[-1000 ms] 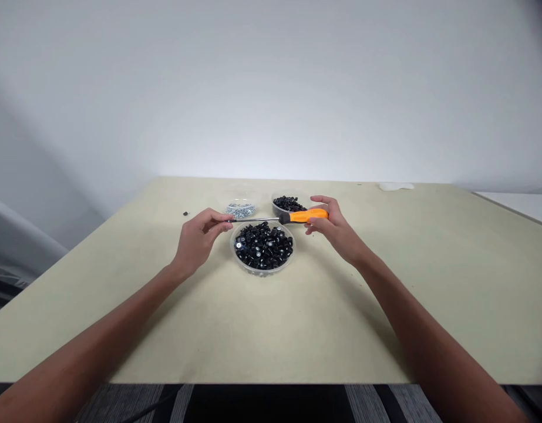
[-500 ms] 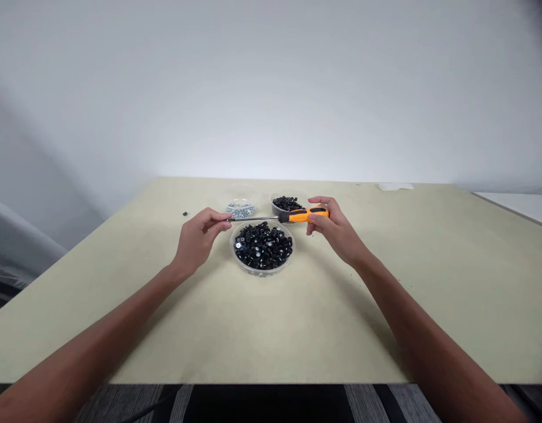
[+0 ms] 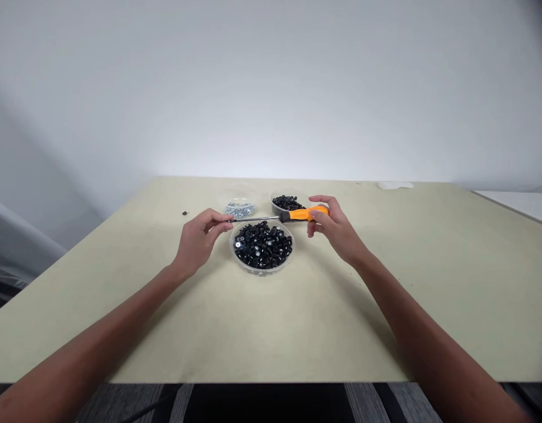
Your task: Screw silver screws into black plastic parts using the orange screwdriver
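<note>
My right hand is closed round the orange handle of a screwdriver, which lies level and points left. Its steel shaft passes over the back rim of a clear bowl filled with black round parts, some with silver centres. At the screwdriver's tip, the thumb and fingers of my left hand pinch a small dark piece, mostly hidden by the fingertips. Behind the shaft stand a clear tub of small silver screws and another tub of small black pieces.
A small black piece lies alone on the pale table, left of the tubs. A white flat item rests near the back edge at right. Behind the table rises a white wall.
The screwdriver handle has turned about its length: its black grip patches have rolled out of sight. Both hands stay in nearly the same place.
</note>
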A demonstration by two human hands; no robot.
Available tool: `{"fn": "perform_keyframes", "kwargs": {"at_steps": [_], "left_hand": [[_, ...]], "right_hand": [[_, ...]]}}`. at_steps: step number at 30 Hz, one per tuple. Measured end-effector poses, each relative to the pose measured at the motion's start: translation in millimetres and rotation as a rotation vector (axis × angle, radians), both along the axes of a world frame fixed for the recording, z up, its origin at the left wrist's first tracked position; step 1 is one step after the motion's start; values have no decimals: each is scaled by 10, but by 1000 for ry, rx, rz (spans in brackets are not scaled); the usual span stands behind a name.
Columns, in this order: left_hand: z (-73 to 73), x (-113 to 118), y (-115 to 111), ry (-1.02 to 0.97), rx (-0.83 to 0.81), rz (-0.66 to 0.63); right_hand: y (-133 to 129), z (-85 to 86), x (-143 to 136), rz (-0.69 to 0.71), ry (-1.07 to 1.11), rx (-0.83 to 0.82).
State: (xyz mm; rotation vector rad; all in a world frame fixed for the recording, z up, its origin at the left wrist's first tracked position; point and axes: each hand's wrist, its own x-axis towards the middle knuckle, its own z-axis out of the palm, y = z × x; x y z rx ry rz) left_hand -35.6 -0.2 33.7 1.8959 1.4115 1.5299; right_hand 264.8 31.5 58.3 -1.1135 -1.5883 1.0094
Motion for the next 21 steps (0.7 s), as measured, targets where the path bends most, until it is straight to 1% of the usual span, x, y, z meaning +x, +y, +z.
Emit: {"fn": "perform_keyframes", "kwargs": {"at_steps": [2, 4, 8, 10, 12, 15, 17, 21], "left_hand": [[3, 7, -1, -2, -1, -7], [10, 12, -4, -4, 1, -4], [18, 10, -10, -20, -5, 18], [18, 7, -14, -28, -7, 21], [18, 7, -18, -27, 0, 12], [19, 16, -20, -22, 12, -2], [17, 20, -17, -18, 17, -8], [8, 13, -8, -38, 4, -6]], "right_hand": [[8, 1, -16, -56, -45, -9], [3, 4, -24, -66, -60, -21], [-12, -10, -15, 69, 13, -22], [-8, -22, -12, 81, 21, -24], [2, -29, -18, 36, 13, -22], [12, -23, -29, -69, -45, -22], [10, -16, -25, -85, -62, -14], [10, -31, 7, 58, 18, 11]]}}
